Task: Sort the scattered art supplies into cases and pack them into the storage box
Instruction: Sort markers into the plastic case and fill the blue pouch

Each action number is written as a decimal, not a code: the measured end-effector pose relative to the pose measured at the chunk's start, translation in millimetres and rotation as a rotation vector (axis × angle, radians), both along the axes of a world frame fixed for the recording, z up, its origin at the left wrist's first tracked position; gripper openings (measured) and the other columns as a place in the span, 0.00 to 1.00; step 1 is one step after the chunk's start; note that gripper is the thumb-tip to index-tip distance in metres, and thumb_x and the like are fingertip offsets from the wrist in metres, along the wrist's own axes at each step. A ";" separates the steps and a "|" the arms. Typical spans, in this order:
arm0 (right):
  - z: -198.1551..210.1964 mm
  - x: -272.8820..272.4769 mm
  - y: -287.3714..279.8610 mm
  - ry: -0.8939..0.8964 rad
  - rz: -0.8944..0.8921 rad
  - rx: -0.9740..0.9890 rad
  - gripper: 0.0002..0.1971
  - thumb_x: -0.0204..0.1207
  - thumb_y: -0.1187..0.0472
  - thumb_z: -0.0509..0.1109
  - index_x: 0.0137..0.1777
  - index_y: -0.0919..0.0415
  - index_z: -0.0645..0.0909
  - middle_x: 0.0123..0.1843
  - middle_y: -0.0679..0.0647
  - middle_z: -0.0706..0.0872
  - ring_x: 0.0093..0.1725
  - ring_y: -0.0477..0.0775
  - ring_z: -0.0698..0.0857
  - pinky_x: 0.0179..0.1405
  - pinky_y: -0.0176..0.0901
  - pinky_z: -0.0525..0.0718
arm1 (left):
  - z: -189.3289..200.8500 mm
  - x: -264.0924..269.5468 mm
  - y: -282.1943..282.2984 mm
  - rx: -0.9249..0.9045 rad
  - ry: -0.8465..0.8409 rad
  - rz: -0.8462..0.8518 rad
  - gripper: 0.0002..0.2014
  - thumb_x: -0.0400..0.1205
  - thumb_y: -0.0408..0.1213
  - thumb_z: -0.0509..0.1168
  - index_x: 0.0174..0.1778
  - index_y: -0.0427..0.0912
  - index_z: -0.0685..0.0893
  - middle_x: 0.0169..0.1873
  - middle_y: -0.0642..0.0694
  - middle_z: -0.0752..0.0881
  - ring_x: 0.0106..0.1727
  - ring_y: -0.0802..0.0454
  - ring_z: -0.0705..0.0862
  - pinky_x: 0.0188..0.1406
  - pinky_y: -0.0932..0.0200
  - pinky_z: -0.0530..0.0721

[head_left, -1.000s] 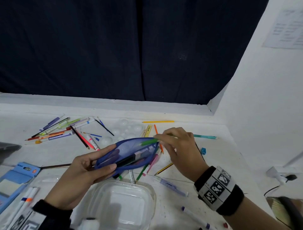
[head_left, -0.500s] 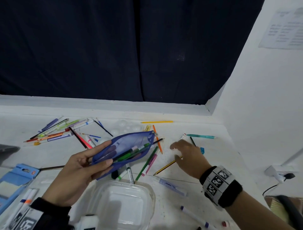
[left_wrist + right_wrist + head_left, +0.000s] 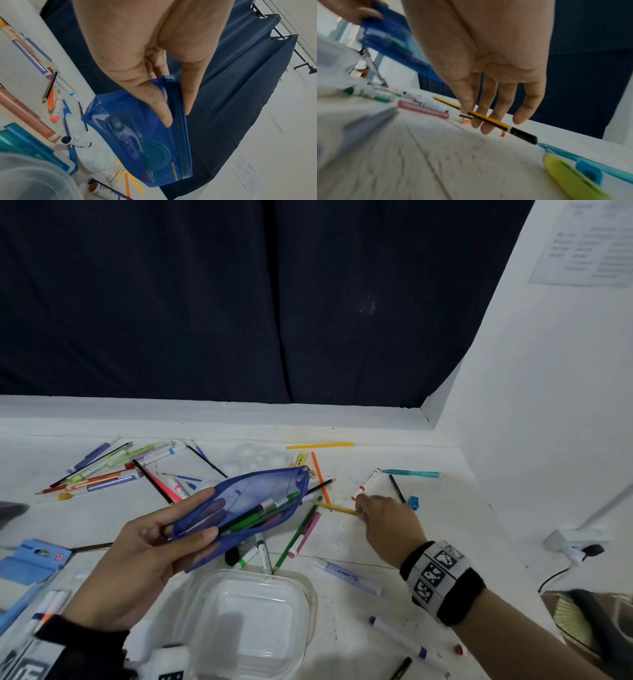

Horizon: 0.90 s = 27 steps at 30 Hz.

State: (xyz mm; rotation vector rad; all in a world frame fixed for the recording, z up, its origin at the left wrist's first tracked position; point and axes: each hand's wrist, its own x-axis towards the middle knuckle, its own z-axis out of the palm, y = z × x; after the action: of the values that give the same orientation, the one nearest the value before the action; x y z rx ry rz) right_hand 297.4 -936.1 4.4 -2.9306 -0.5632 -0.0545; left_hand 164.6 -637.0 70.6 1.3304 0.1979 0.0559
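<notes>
Yellow pencil (image 3: 489, 120) now pinched, tip hidden.

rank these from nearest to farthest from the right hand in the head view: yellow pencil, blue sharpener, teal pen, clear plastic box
1. yellow pencil: pinched in the right hand at its fingertips.
2. blue sharpener: just right of the hand.
3. teal pen: farther back, to the right.
4. clear plastic box: nearest the camera, lower left.
</notes>
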 end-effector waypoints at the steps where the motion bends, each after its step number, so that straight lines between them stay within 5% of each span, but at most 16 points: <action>1: 5.0 0.5 -2.2 -0.004 -0.037 0.102 0.07 0.84 0.63 0.58 0.55 0.54 0.76 0.45 0.51 0.85 0.41 0.56 0.84 0.39 0.47 0.81 | 0.6 -0.1 0.4 0.002 -0.003 0.001 0.37 0.58 0.31 0.75 0.68 0.41 0.85 0.59 0.42 0.91 0.60 0.47 0.90 0.53 0.55 0.89; 6: 40.3 -5.3 0.2 -0.223 0.124 0.502 0.05 0.88 0.61 0.58 0.56 0.52 0.73 0.40 0.47 0.80 0.37 0.52 0.78 0.40 0.49 0.77 | 1.4 1.6 -6.4 0.007 -0.011 -0.023 0.36 0.60 0.30 0.75 0.69 0.41 0.84 0.61 0.42 0.90 0.63 0.48 0.88 0.56 0.55 0.88; 11: 65.4 -17.6 16.0 -0.526 0.250 0.173 0.16 0.73 0.70 0.74 0.54 0.48 0.84 0.45 0.46 0.82 0.50 0.54 0.80 0.56 0.56 0.74 | -1.0 6.6 -22.1 0.007 0.014 -0.109 0.45 0.52 0.38 0.89 0.69 0.42 0.86 0.64 0.40 0.88 0.66 0.47 0.87 0.54 0.59 0.88; 13: 67.6 -22.9 21.7 -0.574 0.355 0.157 0.18 0.69 0.73 0.72 0.52 0.50 0.86 0.46 0.48 0.83 0.51 0.56 0.80 0.62 0.57 0.72 | 0.2 7.5 -30.8 0.010 0.018 -0.145 0.48 0.48 0.44 0.91 0.68 0.44 0.87 0.65 0.40 0.88 0.67 0.47 0.86 0.56 0.58 0.88; 18: 63.8 -37.9 39.2 -0.460 0.565 0.169 0.13 0.75 0.70 0.66 0.53 0.56 0.88 0.45 0.53 0.85 0.45 0.59 0.82 0.51 0.52 0.76 | 6.7 10.5 -43.8 -0.038 0.022 -0.208 0.49 0.50 0.43 0.91 0.71 0.43 0.85 0.67 0.41 0.87 0.69 0.46 0.85 0.57 0.57 0.87; 22: 71.2 -40.3 30.8 -0.326 0.426 0.499 0.10 0.83 0.63 0.67 0.61 0.58 0.86 0.54 0.52 0.85 0.48 0.54 0.84 0.46 0.47 0.83 | 9.8 13.9 -45.9 -0.052 0.026 -0.194 0.40 0.59 0.29 0.82 0.72 0.41 0.83 0.66 0.41 0.87 0.67 0.47 0.86 0.54 0.59 0.88; 27: 78.2 -13.9 -14.3 -0.520 0.167 0.688 0.09 0.81 0.65 0.68 0.59 0.57 0.83 0.51 0.47 0.82 0.44 0.46 0.82 0.46 0.46 0.82 | 10.1 18.1 -45.0 -0.069 0.023 -0.165 0.31 0.71 0.20 0.68 0.71 0.41 0.83 0.64 0.42 0.88 0.66 0.48 0.87 0.55 0.58 0.88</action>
State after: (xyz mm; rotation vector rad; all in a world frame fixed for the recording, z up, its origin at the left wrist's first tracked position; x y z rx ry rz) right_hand 283.5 -950.4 82.6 -2.1749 -0.6814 -0.8260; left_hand 182.7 -682.0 80.6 1.2748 0.1085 -0.1047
